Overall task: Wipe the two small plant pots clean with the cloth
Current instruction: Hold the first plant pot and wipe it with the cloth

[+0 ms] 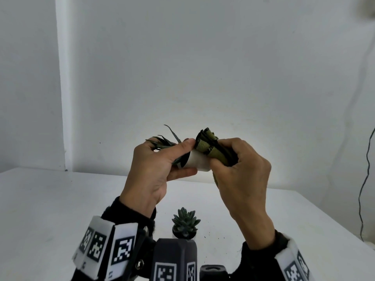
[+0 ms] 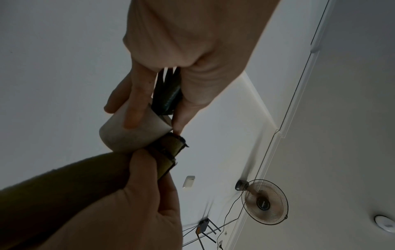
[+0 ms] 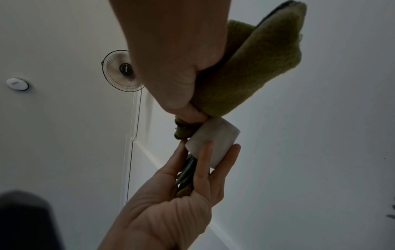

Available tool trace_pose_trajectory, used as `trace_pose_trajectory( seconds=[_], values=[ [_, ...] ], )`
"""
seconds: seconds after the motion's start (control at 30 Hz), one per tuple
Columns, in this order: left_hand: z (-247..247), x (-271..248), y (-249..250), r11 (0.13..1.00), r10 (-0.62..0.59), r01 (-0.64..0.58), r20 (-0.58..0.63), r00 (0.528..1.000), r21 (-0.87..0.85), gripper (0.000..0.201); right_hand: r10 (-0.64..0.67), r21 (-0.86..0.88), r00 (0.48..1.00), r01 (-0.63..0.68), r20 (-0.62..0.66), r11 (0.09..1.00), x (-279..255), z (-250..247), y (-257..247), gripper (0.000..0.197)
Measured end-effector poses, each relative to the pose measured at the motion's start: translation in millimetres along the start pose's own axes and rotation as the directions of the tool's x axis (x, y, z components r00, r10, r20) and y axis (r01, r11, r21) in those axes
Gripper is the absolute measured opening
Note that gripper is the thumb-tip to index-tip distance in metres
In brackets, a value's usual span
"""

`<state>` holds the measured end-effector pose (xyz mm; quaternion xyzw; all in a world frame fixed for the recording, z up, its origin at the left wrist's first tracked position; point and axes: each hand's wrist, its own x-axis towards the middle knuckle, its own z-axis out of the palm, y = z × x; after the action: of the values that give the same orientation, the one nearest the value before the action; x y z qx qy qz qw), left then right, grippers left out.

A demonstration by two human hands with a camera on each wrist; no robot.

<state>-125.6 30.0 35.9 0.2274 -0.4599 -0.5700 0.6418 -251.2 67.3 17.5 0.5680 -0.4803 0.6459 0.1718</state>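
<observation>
My left hand (image 1: 162, 161) holds a small white pot (image 1: 198, 161) on its side in the air, thumb and fingers round its rim, its spiky dark leaves (image 1: 162, 139) pointing left. My right hand (image 1: 233, 165) grips a folded olive-green cloth (image 1: 213, 145) and presses it against the pot's base end. The left wrist view shows the pot (image 2: 128, 135) between a finger and thumb, with the cloth (image 2: 171, 152) at its side. In the right wrist view the cloth (image 3: 256, 67) hangs bunched above the pot (image 3: 213, 140). A second white pot with a succulent (image 1: 185, 223) stands upright on the table below.
The white table (image 1: 60, 199) runs under both hands and meets a white wall behind. A dark cable (image 1: 365, 179) hangs at the right edge. Small dark specks (image 1: 211, 235) lie on the table right of the standing pot. Wrist cameras with markers fill the bottom.
</observation>
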Motion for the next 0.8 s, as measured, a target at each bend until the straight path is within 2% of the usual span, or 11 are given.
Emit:
trace_pose_trajectory(
  seconds=[0.17, 0.37, 0.5, 0.63, 0.8],
  values=[
    [1.1, -0.1, -2.1, 1.0, 0.019, -0.019, -0.004, 1.0, -0.017, 0.037, 0.011, 0.004, 1.0, -0.011, 0.002, 1.0, -1.5, -0.4, -2.9, 0.025],
    [1.8, 1.8, -6.4, 0.999, 0.049, -0.049, 0.01, 0.999, -0.021, 0.024, 0.09, 0.133, 0.993, -0.099, 0.074, 0.986, -0.7, -5.9, -11.9, 0.02],
    [3.6, 0.6, -5.5, 0.994, 0.044, -0.038, 0.059, 0.997, -0.103, 0.041, 0.167, 0.205, 0.986, -0.167, 0.018, 0.964, 2.1, -8.8, -12.6, 0.02],
    [5.2, -1.0, -0.8, 0.983, 0.063, -0.041, 0.118, 0.991, -0.179, 0.039, 0.24, 0.206, 0.963, -0.213, -0.12, 0.955, 6.9, -14.9, -6.6, 0.02],
    [11.7, -5.4, -6.0, 0.989, 0.098, -0.087, 0.091, 0.991, -0.117, 0.051, 0.181, 0.11, 0.97, -0.165, -0.164, 0.98, 4.1, -7.9, -5.5, 0.018]
  ],
)
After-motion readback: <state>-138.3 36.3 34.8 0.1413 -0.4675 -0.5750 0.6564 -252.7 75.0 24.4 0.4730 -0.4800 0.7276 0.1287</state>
